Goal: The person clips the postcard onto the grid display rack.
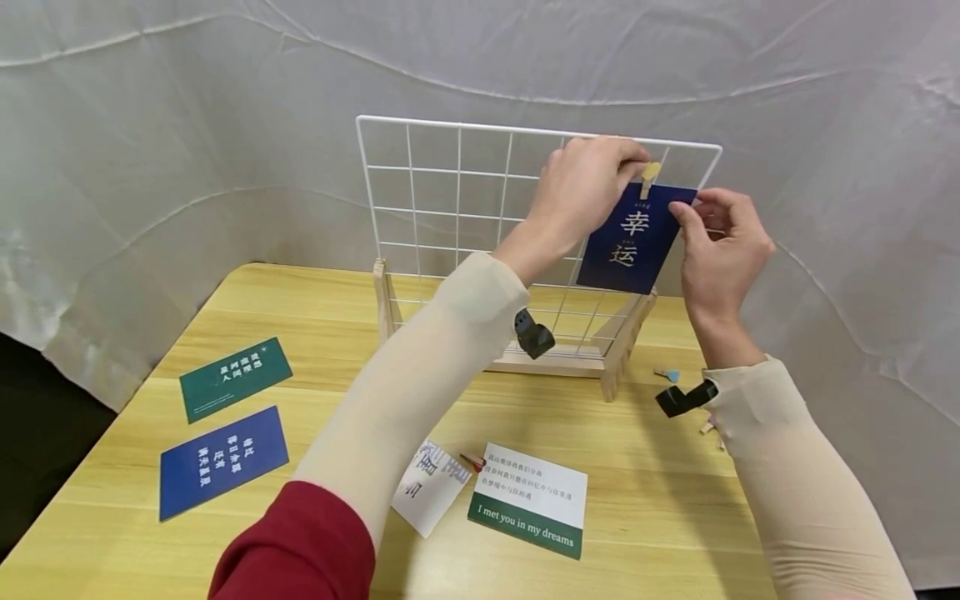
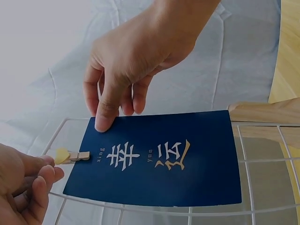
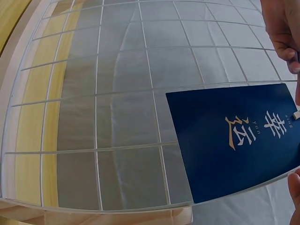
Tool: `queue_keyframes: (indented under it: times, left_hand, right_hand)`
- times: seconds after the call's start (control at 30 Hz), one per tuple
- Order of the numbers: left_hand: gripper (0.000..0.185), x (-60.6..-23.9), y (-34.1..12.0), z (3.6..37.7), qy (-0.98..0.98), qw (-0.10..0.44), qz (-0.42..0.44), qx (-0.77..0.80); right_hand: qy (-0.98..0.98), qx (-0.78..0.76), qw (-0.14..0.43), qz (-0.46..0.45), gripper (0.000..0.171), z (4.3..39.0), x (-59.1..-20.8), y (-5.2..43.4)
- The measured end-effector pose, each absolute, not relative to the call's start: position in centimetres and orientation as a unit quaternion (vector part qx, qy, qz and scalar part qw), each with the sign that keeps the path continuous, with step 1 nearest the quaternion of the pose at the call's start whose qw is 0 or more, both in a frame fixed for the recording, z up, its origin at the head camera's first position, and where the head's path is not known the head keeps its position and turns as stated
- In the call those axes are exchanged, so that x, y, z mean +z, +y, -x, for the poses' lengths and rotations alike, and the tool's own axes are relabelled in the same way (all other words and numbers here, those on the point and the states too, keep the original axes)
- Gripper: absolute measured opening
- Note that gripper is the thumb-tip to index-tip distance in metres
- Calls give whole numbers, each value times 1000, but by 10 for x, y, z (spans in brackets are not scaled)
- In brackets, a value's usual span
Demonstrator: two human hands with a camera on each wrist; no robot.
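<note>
Head view: we are clipping the dark blue card to the white wire grid; left hand pinching the small wooden clothespin, right hand steadying the card's edge. Next, we judge, seating the clothespin over a wire.

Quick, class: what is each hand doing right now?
Left hand: pinches the small wooden clip on the navy card.
Right hand: pinches the card's edge.
</note>
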State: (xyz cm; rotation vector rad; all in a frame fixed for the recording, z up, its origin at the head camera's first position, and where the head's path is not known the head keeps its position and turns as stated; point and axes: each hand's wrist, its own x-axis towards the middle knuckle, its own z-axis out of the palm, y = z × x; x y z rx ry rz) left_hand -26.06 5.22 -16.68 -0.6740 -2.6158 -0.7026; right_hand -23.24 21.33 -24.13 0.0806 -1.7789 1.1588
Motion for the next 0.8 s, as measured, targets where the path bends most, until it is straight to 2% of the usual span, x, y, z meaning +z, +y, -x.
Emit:
queue_keyframes:
  times: [0.6,0.8]
  left_hand:
    - [25,-189,9,245,-883,204,264,-331]
    - [23,-202,-9,244,-868,195,252,-381]
  right_hand:
    - [-759,470,449,-44,22,224,-250,223]
    - [-769,481,418,-45,8,233,-262,235]
